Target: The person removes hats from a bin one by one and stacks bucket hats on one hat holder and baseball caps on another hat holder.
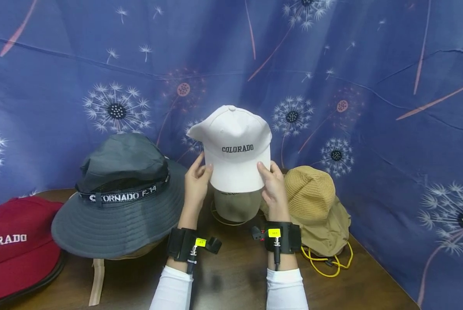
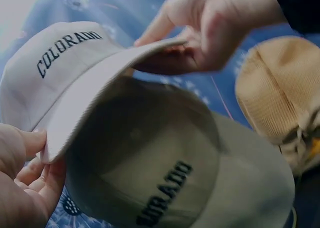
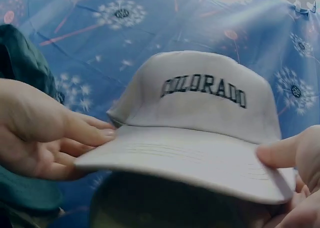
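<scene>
A white baseball cap (image 1: 235, 146) lettered COLORADO is held in the air above the table, brim toward me. My left hand (image 1: 197, 178) pinches the brim's left edge and my right hand (image 1: 271, 183) pinches its right edge. In the left wrist view the white cap (image 2: 65, 78) hangs just over a khaki COLORADO cap (image 2: 165, 178), with my right hand (image 2: 210, 30) at the far brim edge. The right wrist view shows the white cap (image 3: 200, 118) with my left hand (image 3: 45, 130) at its brim. The khaki cap (image 1: 237, 206) sits on a wire stand below.
A grey bucket hat (image 1: 122, 193) stands to the left, a red COLORADO cap (image 1: 14, 241) at the far left, and a tan knitted hat (image 1: 312, 202) with a yellow cord (image 1: 328, 262) to the right. A blue dandelion-print cloth (image 1: 390, 107) hangs behind the wooden table (image 1: 231, 280).
</scene>
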`<action>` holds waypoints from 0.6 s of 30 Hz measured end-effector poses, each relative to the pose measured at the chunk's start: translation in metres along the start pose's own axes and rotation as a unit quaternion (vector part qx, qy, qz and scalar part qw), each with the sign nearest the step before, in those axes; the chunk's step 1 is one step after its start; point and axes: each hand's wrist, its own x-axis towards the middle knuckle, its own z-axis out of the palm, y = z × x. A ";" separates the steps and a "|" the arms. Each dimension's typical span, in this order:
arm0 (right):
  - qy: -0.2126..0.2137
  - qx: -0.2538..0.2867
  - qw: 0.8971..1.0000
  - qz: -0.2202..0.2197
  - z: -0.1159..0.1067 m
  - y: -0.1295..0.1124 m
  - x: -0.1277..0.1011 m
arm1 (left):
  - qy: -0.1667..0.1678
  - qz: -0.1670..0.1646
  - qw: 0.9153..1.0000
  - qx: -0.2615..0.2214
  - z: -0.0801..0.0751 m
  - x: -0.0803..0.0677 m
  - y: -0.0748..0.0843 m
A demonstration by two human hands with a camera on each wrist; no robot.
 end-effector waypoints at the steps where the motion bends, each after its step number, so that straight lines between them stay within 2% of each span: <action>1: 0.001 -0.007 1.000 0.006 -0.002 0.001 0.001 | 0.004 -0.009 1.000 0.015 0.000 0.000 -0.002; 5: -0.001 -0.031 0.999 0.035 -0.007 0.004 0.002 | 0.019 -0.029 0.998 0.053 0.000 0.000 -0.008; 10: -0.002 -0.065 0.995 0.072 -0.011 0.009 0.004 | 0.023 -0.048 0.996 0.067 -0.003 -0.001 -0.012; 13: -0.006 -0.102 0.991 0.085 -0.014 0.008 0.003 | 0.012 -0.072 0.994 0.087 -0.006 0.000 -0.012; 18: -0.038 -0.165 0.979 0.117 -0.022 0.003 0.002 | -0.021 -0.121 0.984 0.132 -0.008 -0.001 -0.010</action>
